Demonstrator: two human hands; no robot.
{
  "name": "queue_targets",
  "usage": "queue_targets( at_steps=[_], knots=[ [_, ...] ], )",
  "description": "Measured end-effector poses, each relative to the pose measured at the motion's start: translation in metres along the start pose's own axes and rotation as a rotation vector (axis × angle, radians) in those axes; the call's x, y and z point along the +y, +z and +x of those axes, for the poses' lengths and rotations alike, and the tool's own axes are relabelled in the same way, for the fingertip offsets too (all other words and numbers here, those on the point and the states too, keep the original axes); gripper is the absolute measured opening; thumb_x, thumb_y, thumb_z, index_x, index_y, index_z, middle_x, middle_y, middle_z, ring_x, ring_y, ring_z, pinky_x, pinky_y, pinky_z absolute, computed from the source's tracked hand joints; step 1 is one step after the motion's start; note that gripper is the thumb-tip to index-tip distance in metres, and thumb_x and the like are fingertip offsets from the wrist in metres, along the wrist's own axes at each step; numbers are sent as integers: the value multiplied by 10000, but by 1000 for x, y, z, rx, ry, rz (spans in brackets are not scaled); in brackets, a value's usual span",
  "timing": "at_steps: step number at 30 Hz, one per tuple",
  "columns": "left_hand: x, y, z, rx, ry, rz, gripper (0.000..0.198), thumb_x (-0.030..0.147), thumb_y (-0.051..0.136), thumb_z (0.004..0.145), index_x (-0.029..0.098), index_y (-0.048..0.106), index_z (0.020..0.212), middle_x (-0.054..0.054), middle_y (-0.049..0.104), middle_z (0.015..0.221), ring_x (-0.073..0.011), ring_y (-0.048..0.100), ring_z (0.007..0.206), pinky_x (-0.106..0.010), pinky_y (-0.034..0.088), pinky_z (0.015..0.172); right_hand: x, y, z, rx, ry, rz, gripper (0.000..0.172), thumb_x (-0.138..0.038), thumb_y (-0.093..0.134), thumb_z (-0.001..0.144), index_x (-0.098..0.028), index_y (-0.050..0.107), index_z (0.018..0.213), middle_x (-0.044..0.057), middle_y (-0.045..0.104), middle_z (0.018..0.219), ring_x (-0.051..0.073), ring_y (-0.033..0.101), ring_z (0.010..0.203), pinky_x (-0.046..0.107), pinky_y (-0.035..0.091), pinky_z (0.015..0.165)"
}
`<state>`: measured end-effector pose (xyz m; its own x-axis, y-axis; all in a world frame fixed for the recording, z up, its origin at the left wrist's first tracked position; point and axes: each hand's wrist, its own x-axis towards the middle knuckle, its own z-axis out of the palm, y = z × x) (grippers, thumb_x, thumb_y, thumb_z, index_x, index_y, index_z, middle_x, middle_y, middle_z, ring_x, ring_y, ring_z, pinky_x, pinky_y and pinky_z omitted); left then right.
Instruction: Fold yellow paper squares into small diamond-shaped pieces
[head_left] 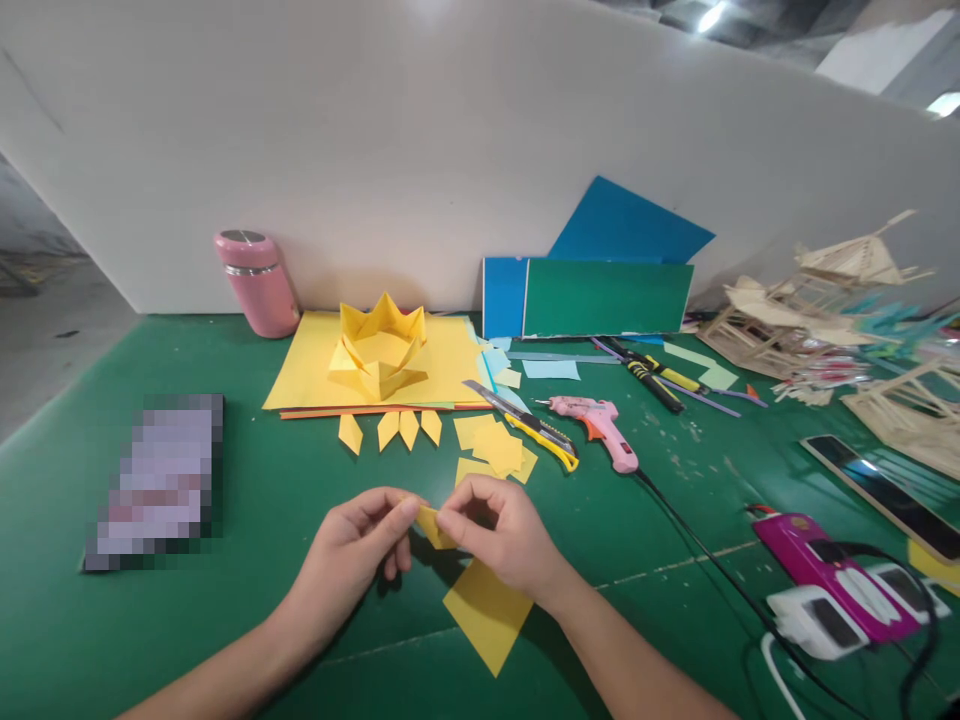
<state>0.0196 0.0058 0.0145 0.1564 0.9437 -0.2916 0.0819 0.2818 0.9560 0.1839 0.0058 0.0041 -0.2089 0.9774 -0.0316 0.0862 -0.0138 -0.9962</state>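
Observation:
My left hand [369, 535] pinches one side of a small folded piece of yellow paper [435, 528]. The fingers of my right hand [495, 530] close on its other side, so the paper is held between both hands above the green table. Below my right hand lies a flat yellow square sheet [491, 618], partly covered by it. Beyond my hands, several small folded yellow diamonds [388, 430] sit in a row, and loose yellow paper squares [495, 447] overlap beside them. A crown-shaped yellow paper piece [379, 350] stands on the stacked sheets.
A yellow utility knife [544, 437] and a pink glue gun [600, 422] with a black cord lie right of centre. A pink flask [259, 285] stands back left. Farther right are a phone [885, 495], a magenta power strip [817, 570] and wooden stick models [795, 310].

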Motion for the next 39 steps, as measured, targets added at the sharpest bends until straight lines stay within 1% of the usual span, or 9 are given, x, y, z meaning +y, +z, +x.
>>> queue_targets(
  at_steps=[3, 9, 15, 20, 24, 29, 33, 36, 39],
  knots=[
    [1, 1, 0, -9, 5, 52, 373, 537, 694, 619, 172, 619, 646, 55, 508, 404, -86, 422, 379, -196, 345, 406, 1, 0, 0, -14, -1, 4, 186, -326, 639, 696, -173, 579, 609, -19, 555, 568, 95, 484, 515, 225, 386, 505],
    [2, 1, -1, -1, 8, 57, 393, 550, 677, 613, 172, 570, 595, 62, 486, 380, -71, 398, 354, -181, 321, 384, 2, -1, 1, -27, -11, -43, 170, -325, 653, 714, -174, 635, 639, -5, 616, 589, 102, 519, 526, 223, 413, 506],
    [0, 3, 0, 11, 34, 58, 408, 575, 667, 622, 184, 552, 621, 64, 499, 378, -75, 406, 338, -180, 325, 369, 2, -2, 1, -20, -47, -74, 151, -302, 622, 742, -176, 663, 669, 4, 641, 613, 108, 534, 545, 229, 432, 527],
    [-2, 7, -1, 22, 60, 75, 416, 592, 635, 643, 191, 527, 635, 63, 511, 376, -77, 410, 330, -179, 324, 362, 1, -1, 0, -13, -69, -109, 150, -290, 611, 755, -175, 644, 665, -3, 616, 601, 98, 490, 516, 218, 395, 493],
    [-1, 7, -2, 29, 25, 96, 406, 588, 635, 615, 196, 531, 621, 69, 493, 362, -79, 405, 320, -182, 313, 351, 3, -1, 0, -15, -38, -71, 129, -274, 611, 734, -171, 622, 658, -22, 571, 575, 80, 444, 488, 202, 358, 465],
    [1, 3, -1, 27, 15, 99, 367, 544, 639, 627, 182, 580, 612, 62, 488, 379, -78, 398, 347, -192, 325, 384, 4, -1, 1, -27, -37, -74, 132, -279, 589, 733, -175, 602, 653, -23, 564, 584, 83, 460, 504, 201, 368, 477],
    [4, 2, -2, -27, 15, 89, 409, 589, 591, 666, 186, 588, 600, 28, 540, 419, -98, 425, 375, -222, 351, 423, 4, -2, 3, 2, -61, -61, 114, -255, 578, 714, -182, 559, 629, -29, 550, 585, 92, 490, 524, 202, 407, 502],
    [4, 2, -2, -64, 11, 98, 450, 630, 550, 679, 187, 590, 611, 13, 562, 432, -113, 446, 385, -236, 374, 441, 5, -3, 3, 23, -88, -70, 98, -235, 562, 700, -187, 536, 619, -31, 535, 578, 97, 489, 529, 203, 407, 501],
    [2, 3, -2, -72, 39, 156, 461, 627, 517, 707, 198, 562, 547, 3, 564, 430, -115, 444, 379, -235, 376, 442, 4, -3, 3, 36, -119, -118, 92, -220, 528, 693, -191, 521, 606, -30, 522, 576, 103, 485, 536, 206, 403, 505]
  ],
)
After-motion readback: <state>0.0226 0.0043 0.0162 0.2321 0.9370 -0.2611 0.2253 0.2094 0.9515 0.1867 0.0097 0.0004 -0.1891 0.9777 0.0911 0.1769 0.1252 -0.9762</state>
